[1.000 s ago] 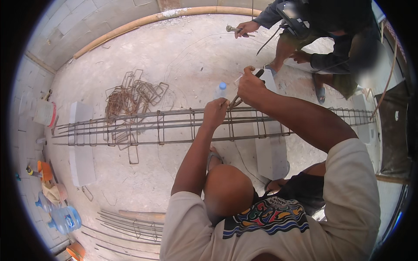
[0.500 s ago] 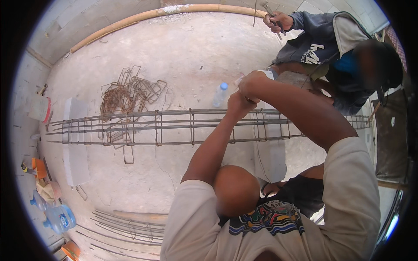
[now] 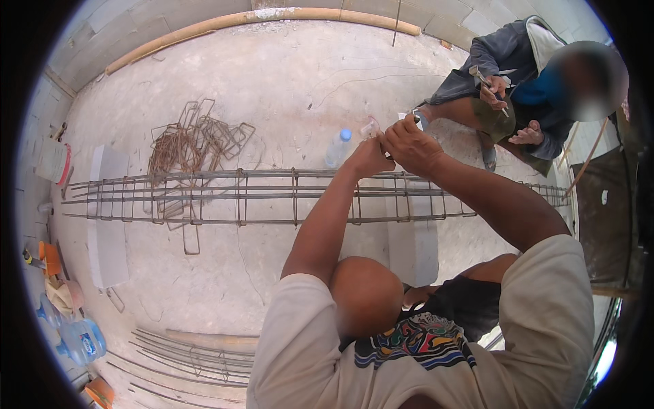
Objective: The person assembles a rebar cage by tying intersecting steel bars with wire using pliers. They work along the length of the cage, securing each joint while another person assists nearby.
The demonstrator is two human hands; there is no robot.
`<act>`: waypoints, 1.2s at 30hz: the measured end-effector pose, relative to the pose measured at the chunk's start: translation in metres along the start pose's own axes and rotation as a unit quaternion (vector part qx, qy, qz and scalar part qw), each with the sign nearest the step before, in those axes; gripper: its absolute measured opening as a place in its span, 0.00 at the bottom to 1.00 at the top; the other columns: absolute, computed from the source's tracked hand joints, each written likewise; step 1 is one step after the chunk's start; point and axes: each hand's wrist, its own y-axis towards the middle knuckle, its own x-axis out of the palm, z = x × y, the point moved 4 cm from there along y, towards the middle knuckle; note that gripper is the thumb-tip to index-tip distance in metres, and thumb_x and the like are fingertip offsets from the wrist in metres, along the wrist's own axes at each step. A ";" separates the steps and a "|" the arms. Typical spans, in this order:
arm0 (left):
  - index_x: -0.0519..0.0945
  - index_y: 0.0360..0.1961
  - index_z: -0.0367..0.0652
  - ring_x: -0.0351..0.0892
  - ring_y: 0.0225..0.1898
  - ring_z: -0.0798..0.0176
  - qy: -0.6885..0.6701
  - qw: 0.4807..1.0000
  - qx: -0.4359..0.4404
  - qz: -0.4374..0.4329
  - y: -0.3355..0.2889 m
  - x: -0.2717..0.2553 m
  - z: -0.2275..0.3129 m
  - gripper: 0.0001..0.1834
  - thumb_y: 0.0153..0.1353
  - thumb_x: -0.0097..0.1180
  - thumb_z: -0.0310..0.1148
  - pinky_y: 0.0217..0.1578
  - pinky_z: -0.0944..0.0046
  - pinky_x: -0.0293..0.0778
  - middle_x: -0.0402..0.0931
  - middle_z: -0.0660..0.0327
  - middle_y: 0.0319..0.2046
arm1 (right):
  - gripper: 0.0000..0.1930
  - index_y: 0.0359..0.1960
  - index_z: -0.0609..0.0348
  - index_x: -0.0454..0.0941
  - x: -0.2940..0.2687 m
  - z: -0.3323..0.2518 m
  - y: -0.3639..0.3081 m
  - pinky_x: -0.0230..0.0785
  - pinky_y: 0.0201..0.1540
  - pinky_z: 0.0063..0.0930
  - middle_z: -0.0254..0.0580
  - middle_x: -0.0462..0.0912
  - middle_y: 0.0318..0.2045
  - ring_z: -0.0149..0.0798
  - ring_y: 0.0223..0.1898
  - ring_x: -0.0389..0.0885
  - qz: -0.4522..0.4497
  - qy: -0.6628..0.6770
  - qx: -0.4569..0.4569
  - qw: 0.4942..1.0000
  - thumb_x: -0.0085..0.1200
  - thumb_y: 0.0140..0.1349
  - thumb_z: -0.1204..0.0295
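Observation:
My left hand (image 3: 368,157) is closed just beyond the far bars of a long rebar cage (image 3: 266,196). What its fingers hold is hidden. Beside it, almost touching, my right hand (image 3: 413,146) is also closed, with a small dark rounded end (image 3: 416,118) poking out at its top; I cannot make out the rest of that object. Square wire stirrups ring the cage's long bars. Left of my hands stands a clear plastic bottle (image 3: 336,151) with a blue cap.
Pale blocks (image 3: 109,252) (image 3: 413,252) support the cage. Bent stirrups (image 3: 197,140) lie heaped behind it at left. Loose rods (image 3: 184,354) lie at the near left, by a large water bottle (image 3: 82,341). At far right a co-worker (image 3: 504,51) squats, holding a metal tool (image 3: 479,75).
My right hand has turned and shifted slightly down and right, showing the dark end above it. The co-worker's raised hand with the tool has come down toward the body.

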 end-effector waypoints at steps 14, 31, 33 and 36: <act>0.80 0.36 0.38 0.82 0.37 0.47 -0.027 0.986 -0.108 0.122 -0.013 0.016 0.003 0.20 0.49 0.66 0.43 0.36 0.55 0.76 0.81 0.46 0.33 | 0.16 0.41 0.55 0.84 0.001 0.028 0.053 0.75 0.40 0.43 0.45 0.85 0.40 0.46 0.43 0.83 -0.381 0.299 0.015 0.875 0.61 0.50 0.65; 0.74 0.47 0.40 0.79 0.42 0.55 -0.004 0.946 0.099 0.309 -0.027 0.015 0.027 0.26 0.47 0.69 0.36 0.41 0.62 0.72 0.79 0.54 0.39 | 0.11 0.34 0.41 0.85 -0.004 0.036 0.040 0.70 0.28 0.31 0.33 0.85 0.34 0.37 0.39 0.83 -0.254 0.188 -0.046 0.948 0.66 0.45 0.68; 0.76 0.45 0.39 0.80 0.42 0.52 -0.029 0.937 0.046 0.346 -0.028 0.023 0.038 0.24 0.48 0.69 0.38 0.40 0.60 0.73 0.80 0.51 0.38 | 0.14 0.37 0.43 0.86 -0.018 0.038 0.046 0.73 0.34 0.32 0.34 0.85 0.37 0.39 0.41 0.83 -0.315 0.206 -0.013 0.926 0.66 0.45 0.69; 0.78 0.40 0.36 0.81 0.40 0.51 -0.023 0.965 -0.016 0.260 -0.016 0.022 0.028 0.21 0.49 0.67 0.39 0.37 0.58 0.74 0.80 0.48 0.35 | 0.15 0.39 0.45 0.85 -0.019 0.042 0.049 0.75 0.39 0.35 0.36 0.85 0.39 0.40 0.43 0.83 -0.400 0.252 0.018 0.881 0.66 0.45 0.69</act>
